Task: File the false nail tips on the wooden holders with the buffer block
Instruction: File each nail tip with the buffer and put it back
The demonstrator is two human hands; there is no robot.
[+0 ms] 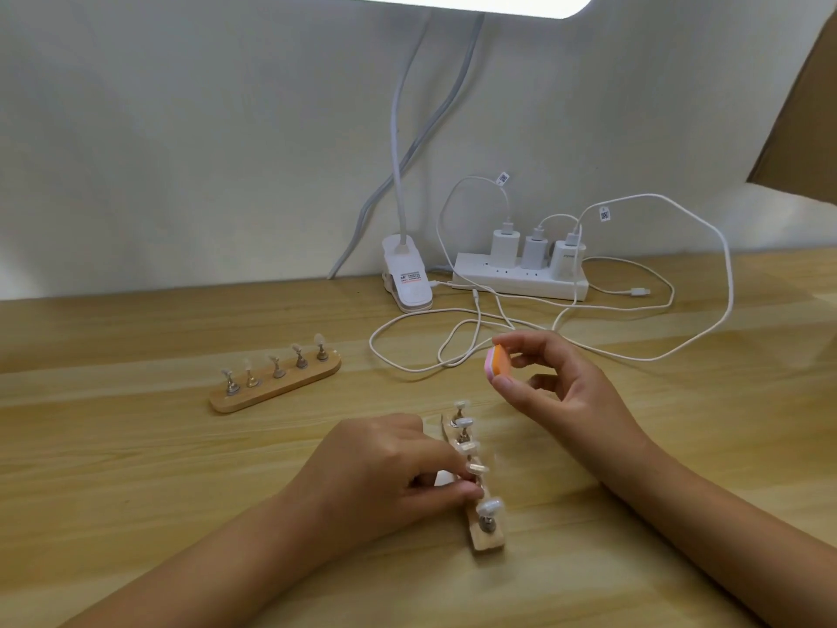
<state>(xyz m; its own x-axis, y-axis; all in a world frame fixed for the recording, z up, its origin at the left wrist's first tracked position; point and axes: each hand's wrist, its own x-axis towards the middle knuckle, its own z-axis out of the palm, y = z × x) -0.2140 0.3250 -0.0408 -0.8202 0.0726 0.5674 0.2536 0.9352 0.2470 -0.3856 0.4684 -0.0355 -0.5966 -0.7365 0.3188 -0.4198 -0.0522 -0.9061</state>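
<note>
A wooden holder [488,539] lies lengthwise in front of me, with several false nail tips [490,507] on metal stands. My left hand [385,469] grips this holder from the left, fingers curled around the stands near its middle. My right hand [550,383] hovers above and to the right, pinching a small orange and pink buffer block [497,361] between thumb and fingers, clear of the tips. A second wooden holder [271,386] with several nail tips sits further left, untouched.
A white power strip [521,281] with three chargers stands at the back by the wall. Its white cables [453,342] loop over the wooden table [136,469] just behind my right hand. A clip lamp base [406,278] stands left of the strip.
</note>
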